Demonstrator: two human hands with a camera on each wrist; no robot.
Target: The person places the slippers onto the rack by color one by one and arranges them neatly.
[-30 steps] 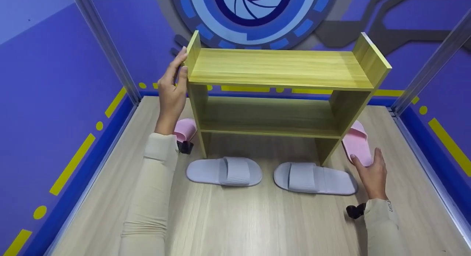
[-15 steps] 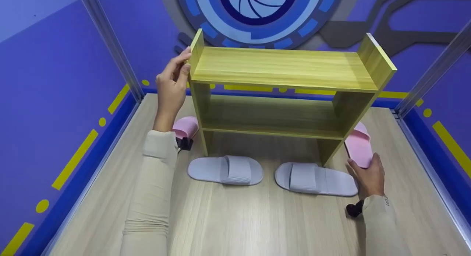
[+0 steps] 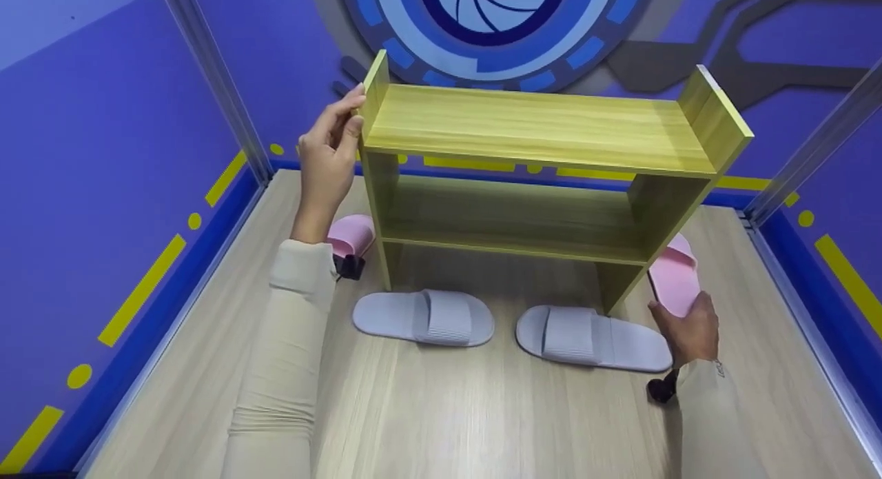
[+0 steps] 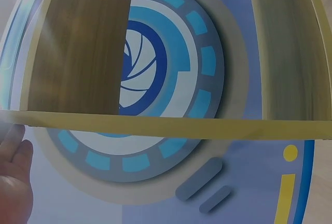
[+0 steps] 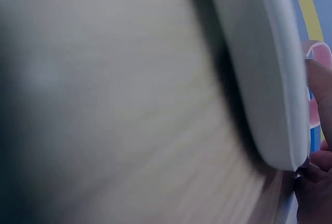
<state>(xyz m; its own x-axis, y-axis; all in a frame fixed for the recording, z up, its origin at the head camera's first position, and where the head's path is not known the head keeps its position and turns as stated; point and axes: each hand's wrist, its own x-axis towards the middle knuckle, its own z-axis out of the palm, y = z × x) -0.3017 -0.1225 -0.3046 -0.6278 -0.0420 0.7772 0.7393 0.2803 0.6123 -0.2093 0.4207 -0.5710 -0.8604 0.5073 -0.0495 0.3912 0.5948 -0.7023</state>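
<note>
My right hand [image 3: 691,333] has settled around the heel of the right pink slipper [image 3: 677,289]: a second ago my thumb and fingers stood more loosely spread there, and now the thumb lies along its left edge while the fingers curl in on the other side, clamped on the heel, though how firmly I cannot tell. That slipper lies just outside the rack's right wall, heel toward me, strap end pointing back; whether it has left the desk [image 3: 441,410] I cannot make out. My left hand [image 3: 327,160] stays high on the yellow wooden rack [image 3: 530,126], its fingertips touching the left side panel near the front edge, fingers a little more bent than before but not wrapped round the wood; the thumb sits slightly apart below them. The rack stands upright, and it sits a little farther right in my head view, probably because my head has turned. The left pink slipper [image 3: 355,232] is near the rack's left wall, partly hidden by my wrist. Two grey slippers, the left one [image 3: 451,320] and the right one [image 3: 586,335], lie flat in front of the rack, unmoved. I judge that the work has passed from reaching for the right pink slipper to holding it, with my other hand seemingly steadying the rack.
</note>
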